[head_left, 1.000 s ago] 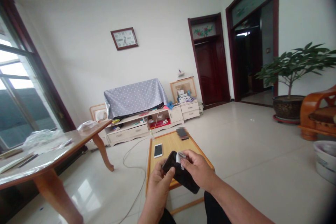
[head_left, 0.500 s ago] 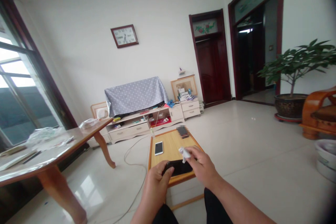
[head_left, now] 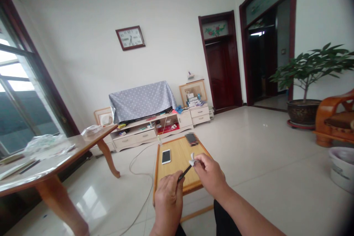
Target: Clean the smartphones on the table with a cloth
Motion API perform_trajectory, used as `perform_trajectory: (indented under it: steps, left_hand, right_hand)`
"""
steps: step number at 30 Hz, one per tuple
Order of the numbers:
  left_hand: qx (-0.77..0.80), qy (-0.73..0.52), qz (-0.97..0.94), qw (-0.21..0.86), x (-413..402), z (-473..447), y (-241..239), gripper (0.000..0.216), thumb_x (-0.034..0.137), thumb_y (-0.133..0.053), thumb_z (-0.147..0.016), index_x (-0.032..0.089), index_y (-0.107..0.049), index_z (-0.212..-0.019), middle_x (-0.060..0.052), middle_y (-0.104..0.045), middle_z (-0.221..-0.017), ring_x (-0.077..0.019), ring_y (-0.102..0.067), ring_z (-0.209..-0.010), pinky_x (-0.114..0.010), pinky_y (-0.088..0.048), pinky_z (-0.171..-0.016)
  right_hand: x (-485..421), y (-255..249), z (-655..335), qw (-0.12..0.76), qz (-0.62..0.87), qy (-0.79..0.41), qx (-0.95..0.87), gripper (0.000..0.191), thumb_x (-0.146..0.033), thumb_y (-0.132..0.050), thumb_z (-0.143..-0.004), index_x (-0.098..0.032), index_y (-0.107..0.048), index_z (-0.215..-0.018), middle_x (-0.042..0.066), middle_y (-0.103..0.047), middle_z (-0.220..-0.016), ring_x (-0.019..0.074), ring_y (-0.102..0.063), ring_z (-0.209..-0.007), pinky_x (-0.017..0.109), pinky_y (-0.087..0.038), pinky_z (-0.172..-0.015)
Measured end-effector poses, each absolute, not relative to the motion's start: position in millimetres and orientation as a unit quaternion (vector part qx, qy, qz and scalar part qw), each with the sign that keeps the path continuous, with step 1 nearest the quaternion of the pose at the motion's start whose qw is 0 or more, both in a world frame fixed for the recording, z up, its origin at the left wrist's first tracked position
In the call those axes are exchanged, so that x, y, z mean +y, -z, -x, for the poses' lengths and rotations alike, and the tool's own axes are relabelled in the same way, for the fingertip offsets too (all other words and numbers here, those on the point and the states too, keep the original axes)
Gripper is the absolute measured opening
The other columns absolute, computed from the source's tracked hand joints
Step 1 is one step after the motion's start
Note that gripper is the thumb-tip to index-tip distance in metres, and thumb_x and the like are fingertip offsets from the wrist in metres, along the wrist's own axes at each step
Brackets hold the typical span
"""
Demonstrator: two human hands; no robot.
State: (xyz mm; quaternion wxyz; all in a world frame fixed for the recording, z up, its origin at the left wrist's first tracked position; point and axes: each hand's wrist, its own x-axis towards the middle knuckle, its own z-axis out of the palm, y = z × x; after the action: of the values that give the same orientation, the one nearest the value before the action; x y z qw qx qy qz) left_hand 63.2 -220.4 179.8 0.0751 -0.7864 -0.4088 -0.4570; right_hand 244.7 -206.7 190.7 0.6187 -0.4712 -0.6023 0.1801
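My left hand (head_left: pixel 169 197) is closed around one end of a black phone (head_left: pixel 185 173), which is turned edge-on above the small wooden table (head_left: pixel 179 151). Pinched in my right hand (head_left: pixel 209 172) is a crumpled white tissue (head_left: pixel 192 160), held against the phone's far end. Whether the tissue wraps the edge or only touches it, I cannot tell. A white phone (head_left: pixel 166 156) with a dark screen lies flat on the table, ahead of my left hand. Near the table's far right corner lies a dark, pixelated object (head_left: pixel 191 139).
A larger wooden table (head_left: pixel 99 135) with plastic bags (head_left: pixel 44 143) stands at the left. A cable (head_left: pixel 151 184) runs along the floor beside the small table. Farther back is a white TV cabinet (head_left: pixel 135 140). A potted plant (head_left: pixel 303 112) and a white bucket (head_left: pixel 341 169) are at the right.
The black phone has been tilted from showing its broad face to edge-on. My left hand has rolled with it, and the tissue has shifted to the phone's far end.
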Motion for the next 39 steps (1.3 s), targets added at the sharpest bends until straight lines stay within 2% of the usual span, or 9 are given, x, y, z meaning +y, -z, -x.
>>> perform_trajectory:
  steps: [6, 12, 18, 23, 27, 33, 39]
  left_hand:
    - [-0.41, 0.449, 0.788, 0.096, -222, -65, -174, 0.014, 0.02, -0.054, -0.097, 0.022, -0.067, -0.099, -0.005, -0.07, -0.083, -0.0198, -0.066, -0.079, -0.031, -0.052, -0.072]
    - [-0.392, 0.461, 0.787, 0.116, -220, -62, -173, 0.026, 0.018, -0.058, -0.096, 0.024, -0.063, -0.12, -0.005, -0.074, -0.102, -0.0191, -0.069, -0.093, -0.032, -0.054, -0.085]
    - [-0.393, 0.467, 0.784, 0.11, -219, -63, -170, 0.017, 0.018, -0.053, -0.097, 0.022, -0.066, -0.108, -0.006, -0.073, -0.093, -0.0197, -0.069, -0.086, -0.032, -0.055, -0.08]
    - [-0.393, 0.485, 0.778, 0.069, -225, -58, -176, 0.025, 0.022, -0.058, -0.096, 0.025, -0.064, -0.12, -0.005, -0.074, -0.105, -0.0183, -0.069, -0.097, -0.03, -0.055, -0.086]
    - [-0.407, 0.493, 0.768, 0.043, -224, -57, -176, 0.022, 0.025, -0.059, -0.096, 0.026, -0.066, -0.118, -0.004, -0.074, -0.104, -0.0181, -0.07, -0.097, -0.028, -0.055, -0.086]
    - [-0.409, 0.489, 0.77, 0.006, -221, -64, -171, 0.023, 0.027, -0.058, -0.097, 0.026, -0.067, -0.117, -0.004, -0.075, -0.104, -0.018, -0.07, -0.095, -0.028, -0.055, -0.085]
    - [-0.433, 0.513, 0.741, -0.009, -224, -63, -179, 0.02, 0.031, -0.058, -0.096, 0.026, -0.07, -0.112, -0.004, -0.076, -0.102, -0.0187, -0.071, -0.094, -0.027, -0.056, -0.082]
  right_hand:
    - [-236, -196, -219, 0.613, 0.395, -0.194, -0.656, 0.018, -0.031, -0.055, -0.096, -0.023, -0.062, -0.08, 0.0, -0.061, -0.076, 0.0155, -0.056, -0.07, 0.026, -0.042, -0.067]
    - [-210, -195, -232, 0.637, 0.439, -0.293, -0.562, 0.02, -0.034, -0.06, -0.091, -0.022, -0.06, -0.076, -0.004, -0.052, -0.063, 0.0132, -0.045, -0.057, 0.024, -0.035, -0.053]
    - [-233, -198, -211, 0.632, 0.379, -0.319, -0.596, 0.018, -0.034, -0.058, -0.092, -0.022, -0.062, -0.08, -0.004, -0.053, -0.066, 0.0124, -0.046, -0.057, 0.023, -0.036, -0.053]
    - [-204, -194, -236, 0.666, 0.419, -0.322, -0.527, 0.026, -0.045, -0.061, -0.09, -0.02, -0.064, -0.084, -0.001, -0.059, -0.068, 0.0144, -0.051, -0.061, 0.024, -0.04, -0.056]
    - [-182, -186, -253, 0.682, 0.467, -0.301, -0.476, 0.031, -0.05, -0.065, -0.086, -0.02, -0.063, -0.078, -0.001, -0.059, -0.066, 0.0157, -0.052, -0.062, 0.026, -0.041, -0.059]
    - [-214, -185, -225, 0.641, 0.394, -0.319, -0.576, 0.029, -0.049, -0.057, -0.093, -0.022, -0.063, -0.085, -0.003, -0.057, -0.066, 0.0133, -0.047, -0.056, 0.023, -0.037, -0.052]
    - [-186, -182, -249, 0.684, 0.465, -0.287, -0.483, 0.036, -0.055, -0.062, -0.088, -0.019, -0.065, -0.083, 0.001, -0.062, -0.068, 0.0167, -0.053, -0.062, 0.026, -0.043, -0.058]
